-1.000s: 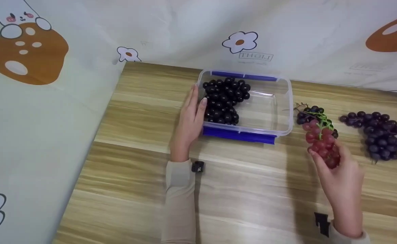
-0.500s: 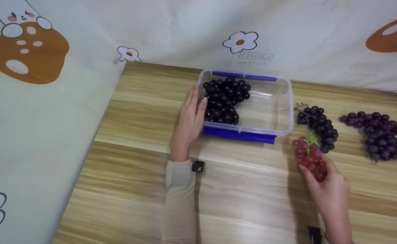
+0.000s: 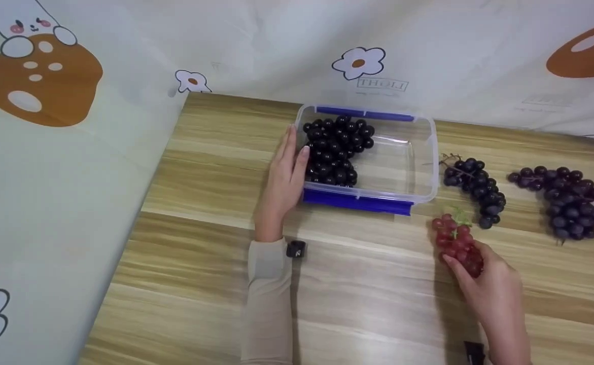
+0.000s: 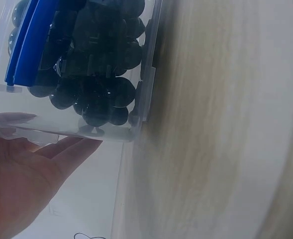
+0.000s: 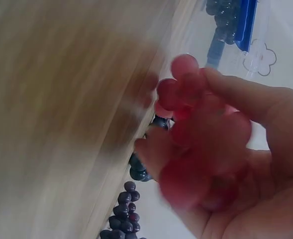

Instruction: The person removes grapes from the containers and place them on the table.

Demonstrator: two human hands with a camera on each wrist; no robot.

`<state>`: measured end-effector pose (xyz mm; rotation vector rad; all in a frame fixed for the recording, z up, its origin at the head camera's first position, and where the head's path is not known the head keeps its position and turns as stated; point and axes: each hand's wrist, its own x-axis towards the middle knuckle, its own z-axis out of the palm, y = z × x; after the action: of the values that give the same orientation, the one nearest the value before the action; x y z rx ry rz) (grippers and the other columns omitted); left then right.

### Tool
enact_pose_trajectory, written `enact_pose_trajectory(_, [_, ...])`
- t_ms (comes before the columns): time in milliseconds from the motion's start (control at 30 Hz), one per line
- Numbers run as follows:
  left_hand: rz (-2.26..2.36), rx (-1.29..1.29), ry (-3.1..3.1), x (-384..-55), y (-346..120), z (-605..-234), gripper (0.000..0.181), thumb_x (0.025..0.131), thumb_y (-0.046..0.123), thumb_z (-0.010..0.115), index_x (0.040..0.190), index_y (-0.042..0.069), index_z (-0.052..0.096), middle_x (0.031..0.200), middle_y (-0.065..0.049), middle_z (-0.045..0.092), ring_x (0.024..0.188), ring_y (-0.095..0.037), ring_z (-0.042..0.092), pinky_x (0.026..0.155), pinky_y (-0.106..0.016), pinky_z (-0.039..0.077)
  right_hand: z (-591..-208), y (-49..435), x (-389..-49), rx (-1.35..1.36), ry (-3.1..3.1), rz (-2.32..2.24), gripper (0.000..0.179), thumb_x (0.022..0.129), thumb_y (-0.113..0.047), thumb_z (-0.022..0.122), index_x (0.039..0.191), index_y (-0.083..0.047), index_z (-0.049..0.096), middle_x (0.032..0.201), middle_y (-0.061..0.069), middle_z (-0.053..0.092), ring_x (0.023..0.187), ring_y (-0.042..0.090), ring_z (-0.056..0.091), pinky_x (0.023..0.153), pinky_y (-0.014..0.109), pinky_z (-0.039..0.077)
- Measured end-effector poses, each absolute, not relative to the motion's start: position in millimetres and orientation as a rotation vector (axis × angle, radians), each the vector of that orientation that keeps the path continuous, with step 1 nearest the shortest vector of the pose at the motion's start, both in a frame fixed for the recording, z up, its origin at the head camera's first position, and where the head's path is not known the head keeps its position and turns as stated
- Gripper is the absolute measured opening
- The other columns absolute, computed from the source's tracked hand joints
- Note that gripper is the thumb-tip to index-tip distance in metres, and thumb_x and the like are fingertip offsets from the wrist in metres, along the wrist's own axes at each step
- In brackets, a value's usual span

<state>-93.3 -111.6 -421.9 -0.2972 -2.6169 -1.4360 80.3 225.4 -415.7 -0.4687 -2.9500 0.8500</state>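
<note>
Against the left wall of a clear plastic container (image 3: 385, 195) rests my left hand (image 3: 284, 182), fingers straight along the outside. Its thumb lies at the rim near the front left corner. Inside the container's left half sits a heap of black grapes (image 3: 332, 147), also visible through the plastic in the left wrist view. Between thumb and fingers, my right hand (image 3: 497, 291) holds a bunch of red grapes (image 3: 451, 238) with a green stem, right of and in front of the container. The right wrist view shows the red grapes (image 5: 206, 144) close up, near the wooden tabletop.
Right of the container lies a dark grape bunch (image 3: 479, 190) with a brown stem. Farther right is another dark grape bunch (image 3: 573, 203). Blue clip flaps (image 3: 357, 202) run along the container's long sides. A printed cloth (image 3: 256, 45) hangs behind the wooden table (image 3: 200, 304).
My right hand has moved left and toward the table's front with the red grapes, uncovering the nearer dark bunch. The left hand and container have stayed put.
</note>
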Motion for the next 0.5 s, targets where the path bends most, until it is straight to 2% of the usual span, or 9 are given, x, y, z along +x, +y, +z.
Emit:
enact_pose_trajectory(333, [-1.409,-0.265,-2.658,-91.5,-113.1,-421.1,0.062,0.116,0.035,0.038,0.168,0.005,0.022,0.175,-0.016,0.02,0.161,-0.038,0.021,0.134,-0.049,0.015,-412.7,230.5,79.0,-0.498,-3.117,0.813,0.071,0.099,-0.03,0.077,0.144,0.018,0.05,0.138,0.046,0.052,0.124,0.066,0.052,0.106,0.075,0.043])
enact_pose_trajectory(500, [-1.416,-0.272,-2.652,-92.6,-112.1,-420.6,0.063,0.116,0.035,0.037,0.168,0.004,0.021,0.175,-0.015,0.019,0.162,-0.038,0.02,0.134,-0.049,0.015,-411.2,232.9,77.7,-0.47,-3.141,0.818,0.082,0.093,-0.031,0.083,0.148,0.017,0.046,0.14,0.047,0.05,0.125,0.066,0.052,0.106,0.075,0.043])
